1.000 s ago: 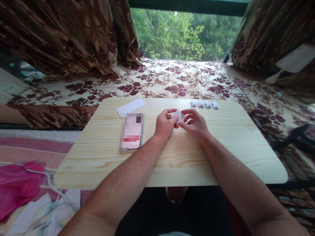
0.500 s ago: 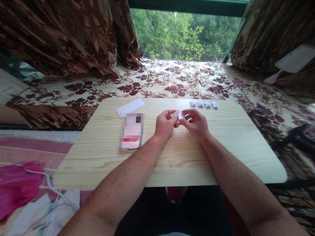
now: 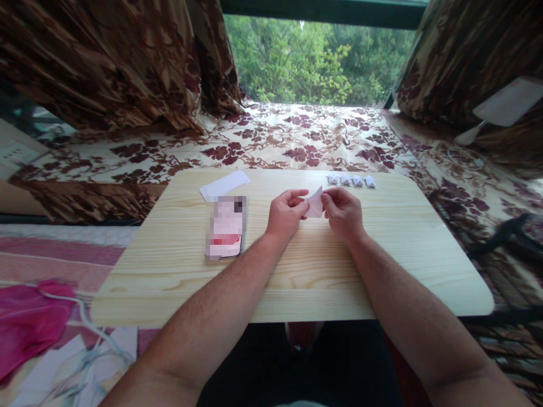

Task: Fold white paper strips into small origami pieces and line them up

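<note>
A small folded piece of white paper is held up just above the table, between my two hands. My left hand pinches its left edge with thumb and fingers. At its upper right corner, my right hand grips it between thumb and fingertips. A crease runs across the paper, and one pointed corner sticks up. Beyond my right hand, several small folded white paper pieces stand in a row near the table's far edge.
On the left of the wooden table lies a phone, partly blurred out. White paper strips lie behind it. A pink cloth, cables and white papers are at the lower left. A white lamp stands at the right.
The folded paper has been opened out and now shows a wider face. My right hand has shifted slightly right and now pinches the paper's upper corner; my left hand stays nearly in place.
</note>
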The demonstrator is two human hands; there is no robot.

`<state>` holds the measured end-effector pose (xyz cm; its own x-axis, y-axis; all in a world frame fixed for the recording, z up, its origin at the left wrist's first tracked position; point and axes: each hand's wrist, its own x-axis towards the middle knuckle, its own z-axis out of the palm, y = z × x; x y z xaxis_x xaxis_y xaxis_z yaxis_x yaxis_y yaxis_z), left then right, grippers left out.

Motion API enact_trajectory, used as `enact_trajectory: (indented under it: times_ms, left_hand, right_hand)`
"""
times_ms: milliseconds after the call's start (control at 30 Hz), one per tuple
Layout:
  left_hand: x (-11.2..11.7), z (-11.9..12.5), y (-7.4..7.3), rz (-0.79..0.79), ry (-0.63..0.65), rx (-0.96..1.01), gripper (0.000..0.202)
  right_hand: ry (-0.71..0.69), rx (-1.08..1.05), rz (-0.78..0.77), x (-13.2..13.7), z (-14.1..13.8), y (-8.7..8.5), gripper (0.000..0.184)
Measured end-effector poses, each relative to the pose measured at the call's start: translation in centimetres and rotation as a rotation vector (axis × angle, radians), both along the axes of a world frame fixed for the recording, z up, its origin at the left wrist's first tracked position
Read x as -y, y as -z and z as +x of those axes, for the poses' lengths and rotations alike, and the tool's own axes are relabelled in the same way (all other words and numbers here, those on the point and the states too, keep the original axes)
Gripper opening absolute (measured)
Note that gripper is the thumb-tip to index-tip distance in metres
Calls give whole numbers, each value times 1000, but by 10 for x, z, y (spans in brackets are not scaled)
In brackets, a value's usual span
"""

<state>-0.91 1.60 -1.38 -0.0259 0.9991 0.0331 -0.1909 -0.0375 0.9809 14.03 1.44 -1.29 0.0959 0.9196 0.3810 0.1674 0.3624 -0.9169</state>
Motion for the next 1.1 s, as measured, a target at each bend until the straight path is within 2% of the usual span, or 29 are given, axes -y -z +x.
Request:
enact_trajectory:
  times_ms: [167,333,433,633,833,1100]
  left_hand:
    - [0,1,0,1,13,-3,24]
    - [1,1,2,19,0,-31,22]
    - [0,0,3,24,-12,-25,22]
    - [-1,0,4,37,-16,-3,27]
    - [-1,-1,5,39,-25,22,32]
    - [-1,-1,3,75,-29,35,34]
  right_hand:
    - [34,-65,-39,-1,-2,-2,24]
    - [21,-44,-61,1,-2,-2,25]
    - [-2,-19,-47,3,-2,0,21]
    - [-86,17,-42,1,-3,4,40]
    - [-123,5,-50,-1,-2,9,48]
    - [-79,36,-75,0,-3,10,45]
